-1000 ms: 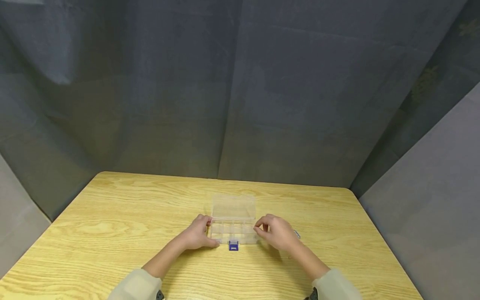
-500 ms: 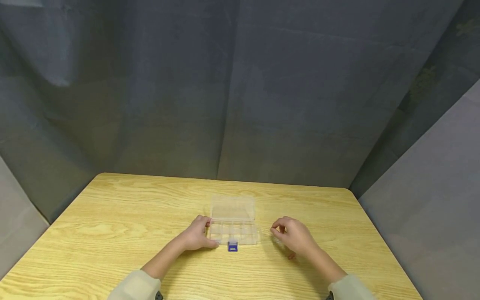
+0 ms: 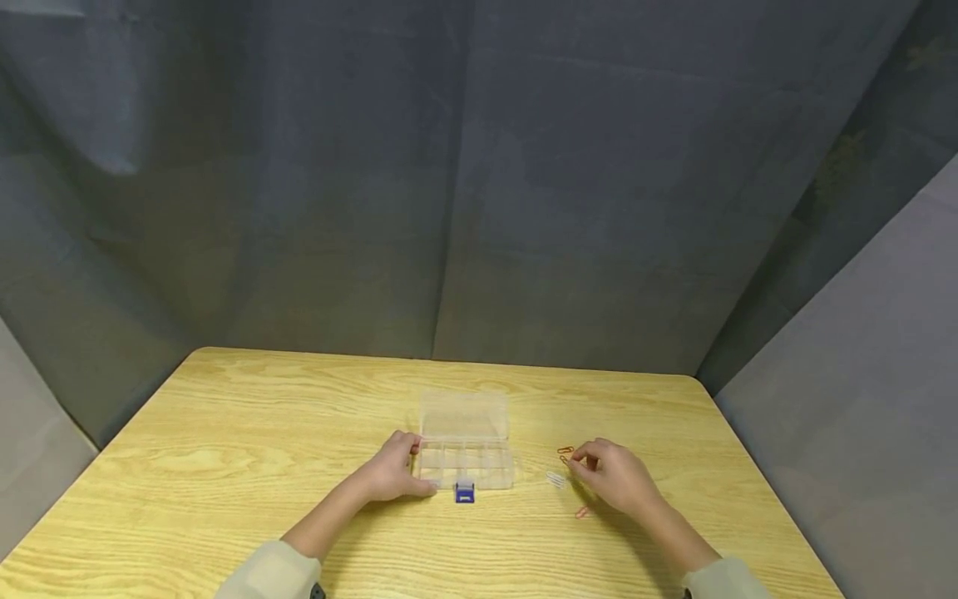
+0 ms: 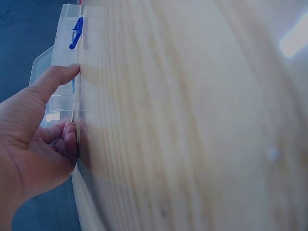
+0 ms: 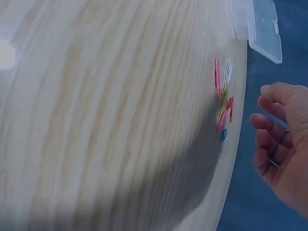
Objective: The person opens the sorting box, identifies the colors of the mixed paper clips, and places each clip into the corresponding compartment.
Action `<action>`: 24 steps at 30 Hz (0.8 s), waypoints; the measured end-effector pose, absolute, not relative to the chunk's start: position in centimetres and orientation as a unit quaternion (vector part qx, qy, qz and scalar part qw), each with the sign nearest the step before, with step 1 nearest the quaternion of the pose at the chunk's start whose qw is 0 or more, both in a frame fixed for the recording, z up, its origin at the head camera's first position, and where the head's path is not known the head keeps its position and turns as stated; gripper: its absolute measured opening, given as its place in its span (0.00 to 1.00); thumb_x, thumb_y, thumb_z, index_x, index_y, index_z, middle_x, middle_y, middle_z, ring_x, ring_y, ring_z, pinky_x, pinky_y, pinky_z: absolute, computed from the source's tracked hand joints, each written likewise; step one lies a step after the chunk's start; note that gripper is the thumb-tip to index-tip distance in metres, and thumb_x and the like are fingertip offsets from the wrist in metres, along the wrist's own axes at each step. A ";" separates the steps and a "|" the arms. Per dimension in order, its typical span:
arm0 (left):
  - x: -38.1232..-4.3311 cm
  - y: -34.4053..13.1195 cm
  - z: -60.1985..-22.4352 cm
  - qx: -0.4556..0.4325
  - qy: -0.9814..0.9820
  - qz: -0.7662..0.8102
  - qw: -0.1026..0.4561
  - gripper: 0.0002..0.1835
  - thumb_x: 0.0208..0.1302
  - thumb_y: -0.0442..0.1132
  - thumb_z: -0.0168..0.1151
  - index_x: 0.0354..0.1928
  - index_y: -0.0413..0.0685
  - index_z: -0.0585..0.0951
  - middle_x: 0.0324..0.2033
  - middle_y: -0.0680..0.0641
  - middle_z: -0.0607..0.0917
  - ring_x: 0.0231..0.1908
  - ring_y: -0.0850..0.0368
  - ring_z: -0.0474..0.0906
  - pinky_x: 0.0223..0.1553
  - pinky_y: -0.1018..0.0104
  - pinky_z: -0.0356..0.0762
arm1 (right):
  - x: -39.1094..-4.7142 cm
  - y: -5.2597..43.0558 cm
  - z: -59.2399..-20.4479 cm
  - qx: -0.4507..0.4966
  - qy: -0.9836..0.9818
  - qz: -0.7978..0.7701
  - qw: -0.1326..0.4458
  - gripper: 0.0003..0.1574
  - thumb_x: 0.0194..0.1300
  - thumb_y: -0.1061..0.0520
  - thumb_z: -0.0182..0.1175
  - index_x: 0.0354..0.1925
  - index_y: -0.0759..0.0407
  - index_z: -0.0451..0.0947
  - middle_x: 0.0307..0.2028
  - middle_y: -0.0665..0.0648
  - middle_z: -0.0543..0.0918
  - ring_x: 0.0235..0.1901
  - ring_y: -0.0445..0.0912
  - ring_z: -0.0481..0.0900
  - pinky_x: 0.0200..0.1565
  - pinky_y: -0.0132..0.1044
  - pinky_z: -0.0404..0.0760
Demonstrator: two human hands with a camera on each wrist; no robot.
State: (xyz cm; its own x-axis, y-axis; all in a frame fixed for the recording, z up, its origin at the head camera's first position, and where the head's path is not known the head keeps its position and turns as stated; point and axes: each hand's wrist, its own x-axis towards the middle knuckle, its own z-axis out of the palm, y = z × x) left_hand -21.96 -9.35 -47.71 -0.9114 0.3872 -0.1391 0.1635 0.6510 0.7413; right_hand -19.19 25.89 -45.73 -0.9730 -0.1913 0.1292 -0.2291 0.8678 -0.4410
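Note:
A clear plastic compartment box [image 3: 464,466] lies on the table with its lid [image 3: 464,414] raised at the back and a blue latch [image 3: 465,492] at the front. My left hand [image 3: 391,471] grips the box's left end, thumb at the front edge and curled fingers at the side. To the right, my right hand [image 3: 615,476] hovers by loose paper clips, fingers loosely bent and nothing seen between them. White paper clips [image 3: 555,479], orange-red paper clips [image 3: 565,450] and a pink paper clip [image 3: 581,512] lie near it. The right wrist view also shows a blue paper clip [image 5: 224,134].
The wooden table [image 3: 224,466] extends around the box, its back edge against a dark curtain [image 3: 337,208]. A pale panel [image 3: 861,399] stands along the right side.
My right hand has moved right, away from the box to the paper clips, uncovering several of them. My left hand has stayed on the box.

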 end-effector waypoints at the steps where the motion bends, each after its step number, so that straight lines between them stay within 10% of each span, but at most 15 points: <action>1: -22.0 -9.3 -47.7 0.154 0.897 0.389 0.144 0.40 0.46 0.47 0.74 0.57 0.35 0.67 0.48 0.43 0.69 0.43 0.52 0.67 0.44 0.57 0.70 | -19.2 26.1 -45.7 0.104 -0.966 0.234 0.041 0.06 0.60 0.52 0.62 0.35 0.51 0.82 0.24 0.45 0.72 0.18 0.36 0.62 0.20 0.29 0.63; 24: -22.0 -9.4 -48.0 0.155 0.898 0.386 0.144 0.41 0.46 0.48 0.74 0.58 0.35 0.67 0.48 0.43 0.69 0.43 0.53 0.66 0.44 0.57 0.71 | -18.9 29.6 -47.2 0.063 -0.974 0.218 0.023 0.08 0.59 0.50 0.63 0.34 0.52 0.83 0.24 0.46 0.73 0.23 0.40 0.65 0.23 0.30 0.64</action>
